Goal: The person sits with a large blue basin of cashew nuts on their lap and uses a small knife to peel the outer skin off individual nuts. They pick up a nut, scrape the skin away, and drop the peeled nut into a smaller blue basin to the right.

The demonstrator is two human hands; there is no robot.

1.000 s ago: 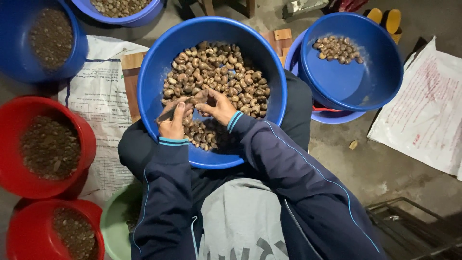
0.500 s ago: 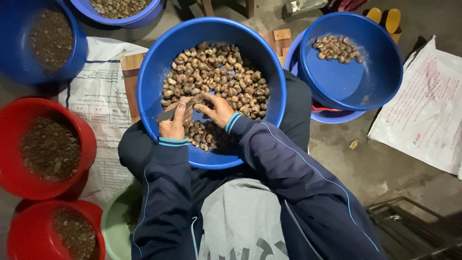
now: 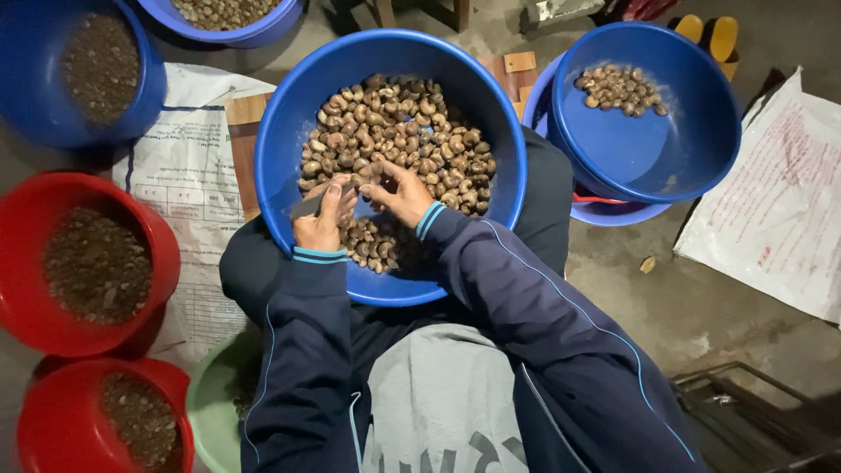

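Note:
A large blue basin rests on my lap, holding a heap of brown nuts. My left hand sits over the near part of the heap, closed around a small knife whose grey blade points left. My right hand is beside it, fingers pinched on a single nut held against the left hand. Both arms wear dark blue sleeves with light blue cuffs.
A second blue basin at the right holds a few nuts. Two red bowls of dark fragments stand at the left, a blue bowl above them. A green bowl sits by my left knee. Printed sacks lie on the concrete floor.
Both hands have stayed over the near part of the heap, shifting only slightly; the fingers work at a nut between them. The knife blade remains pointing left.

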